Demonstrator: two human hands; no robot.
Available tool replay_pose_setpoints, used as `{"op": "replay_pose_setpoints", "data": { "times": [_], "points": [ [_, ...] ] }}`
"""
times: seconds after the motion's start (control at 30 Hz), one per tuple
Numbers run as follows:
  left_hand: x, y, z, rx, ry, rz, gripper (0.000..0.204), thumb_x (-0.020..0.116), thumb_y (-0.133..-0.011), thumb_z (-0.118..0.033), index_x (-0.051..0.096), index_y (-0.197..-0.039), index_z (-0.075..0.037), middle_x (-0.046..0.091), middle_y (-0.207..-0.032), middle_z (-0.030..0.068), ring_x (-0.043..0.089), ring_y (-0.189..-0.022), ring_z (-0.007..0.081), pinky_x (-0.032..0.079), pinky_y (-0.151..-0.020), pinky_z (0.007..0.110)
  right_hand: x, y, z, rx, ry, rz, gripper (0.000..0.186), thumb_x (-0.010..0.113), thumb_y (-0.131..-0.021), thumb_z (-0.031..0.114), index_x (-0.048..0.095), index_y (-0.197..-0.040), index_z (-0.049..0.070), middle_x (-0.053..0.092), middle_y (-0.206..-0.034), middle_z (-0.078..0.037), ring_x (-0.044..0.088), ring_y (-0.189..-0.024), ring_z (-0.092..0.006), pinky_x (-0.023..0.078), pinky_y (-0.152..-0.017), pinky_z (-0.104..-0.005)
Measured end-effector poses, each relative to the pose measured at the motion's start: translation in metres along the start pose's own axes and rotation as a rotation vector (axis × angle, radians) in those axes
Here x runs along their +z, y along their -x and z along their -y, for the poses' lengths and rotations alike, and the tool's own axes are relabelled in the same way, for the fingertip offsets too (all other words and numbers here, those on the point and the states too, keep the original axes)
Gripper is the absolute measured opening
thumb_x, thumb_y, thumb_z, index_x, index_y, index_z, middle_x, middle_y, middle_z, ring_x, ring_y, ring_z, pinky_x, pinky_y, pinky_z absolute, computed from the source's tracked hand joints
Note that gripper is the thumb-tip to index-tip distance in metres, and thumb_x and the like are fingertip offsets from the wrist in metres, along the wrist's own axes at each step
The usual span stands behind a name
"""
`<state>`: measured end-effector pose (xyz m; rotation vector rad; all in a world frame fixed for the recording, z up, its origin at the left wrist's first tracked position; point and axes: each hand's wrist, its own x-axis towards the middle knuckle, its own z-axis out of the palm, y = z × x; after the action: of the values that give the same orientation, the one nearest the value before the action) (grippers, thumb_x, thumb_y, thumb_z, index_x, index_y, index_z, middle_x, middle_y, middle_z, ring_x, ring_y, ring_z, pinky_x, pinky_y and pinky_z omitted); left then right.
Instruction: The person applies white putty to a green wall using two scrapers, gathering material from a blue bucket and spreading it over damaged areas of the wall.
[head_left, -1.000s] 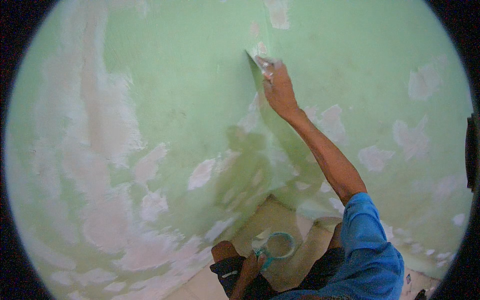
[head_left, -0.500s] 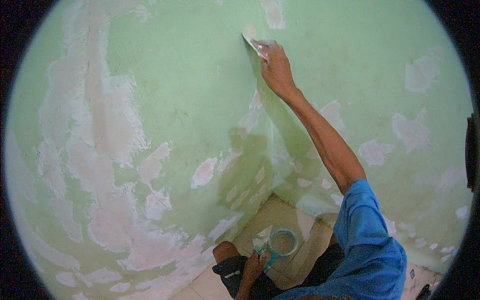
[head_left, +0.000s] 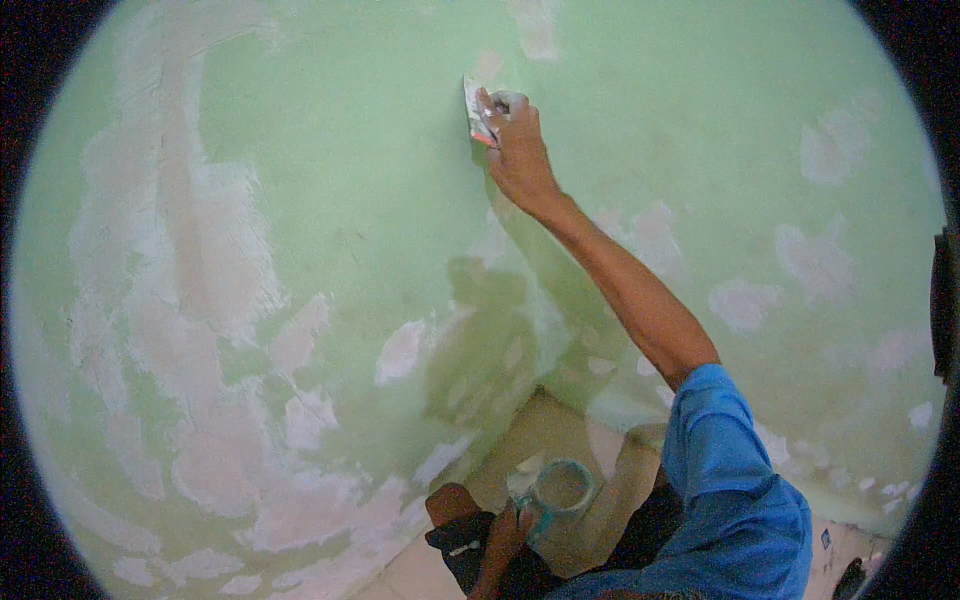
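Against the green wall (head_left: 370, 190), just ahead of the right-hand grip (head_left: 518, 150), I have the putty knife (head_left: 474, 110) close to the surface. That grip is closed around it, fingers curled. Over the last half second it has slid leftward and slightly down, and the blade has turned to show more of its white-smeared face; I judge this a fresh angle for a spreading or scraping stroke, with a small pale patch (head_left: 488, 65) just beyond the blade's top.

Far below, the left-hand grip (head_left: 507, 538) has hardly shifted: it looks closed on a second scraper (head_left: 523, 474), with a round turquoise container (head_left: 563, 463) right beside; I can't tell whether it also has that by a handle.

Both blades look thin and flat. Well left of the right-hand grip, the big filler patch (head_left: 225, 240) looks chalky, ragged and feathered along its edges.
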<state>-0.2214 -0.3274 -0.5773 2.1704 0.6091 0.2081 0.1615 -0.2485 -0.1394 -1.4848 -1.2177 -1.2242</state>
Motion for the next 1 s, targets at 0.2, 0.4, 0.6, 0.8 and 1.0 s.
{"op": "replay_pose_setpoints", "data": {
  "times": [0.2,0.4,0.6,0.8,1.0],
  "points": [
    [0.004,-0.004,-0.007,0.037,-0.119,0.091,0.056,0.050,-0.090,-0.033,0.040,-0.118,0.015,0.058,-0.094,0.0324,0.058,-0.088,0.0446,0.047,-0.077,0.047,-0.040,-0.051,-0.036,0.448,-0.047,0.048,0.031,0.049,-0.078,0.010,0.056,-0.103,-0.007,0.053,-0.097,-0.027,0.055,-0.090,-0.0382,0.043,-0.081,-0.0447],
    [0.011,-0.002,0.008,0.061,-0.027,0.027,0.059,0.050,-0.089,-0.033,0.038,-0.122,0.014,0.058,-0.093,0.0321,0.058,-0.086,0.0450,0.047,-0.076,0.049,-0.024,-0.071,-0.010,0.286,0.003,0.011,0.029,0.052,-0.073,0.012,0.059,-0.097,-0.005,0.056,-0.097,-0.025,0.053,-0.087,-0.0384,0.043,-0.078,-0.0472],
    [0.006,-0.007,0.007,0.018,-0.086,0.034,0.058,0.050,-0.089,-0.034,0.037,-0.124,0.011,0.058,-0.094,0.0316,0.057,-0.087,0.0463,0.046,-0.076,0.050,-0.029,-0.027,-0.014,0.144,-0.048,0.014,0.037,0.049,-0.074,0.003,0.055,-0.110,-0.003,0.055,-0.102,-0.022,0.052,-0.099,-0.0374,0.040,-0.090,-0.0420],
    [0.004,-0.007,-0.022,-0.041,0.024,0.138,0.055,0.049,-0.089,-0.032,0.037,-0.123,0.009,0.058,-0.097,0.0316,0.056,-0.090,0.0458,0.045,-0.078,0.050,-0.003,-0.029,-0.053,0.159,0.232,-0.060,0.049,0.053,-0.074,0.003,0.048,-0.123,-0.001,0.050,-0.110,-0.024,0.044,-0.105,-0.0394,0.036,-0.093,-0.0457],
    [0.001,-0.005,-0.002,-0.027,-0.087,0.087,0.056,0.050,-0.088,-0.033,0.039,-0.123,0.009,0.058,-0.099,0.0314,0.057,-0.091,0.0450,0.045,-0.079,0.048,0.004,0.011,0.016,0.242,0.066,0.132,0.045,0.051,-0.079,0.010,0.047,-0.121,-0.006,0.047,-0.116,-0.027,0.042,-0.107,-0.0404,0.035,-0.093,-0.0465]
  ]
}}
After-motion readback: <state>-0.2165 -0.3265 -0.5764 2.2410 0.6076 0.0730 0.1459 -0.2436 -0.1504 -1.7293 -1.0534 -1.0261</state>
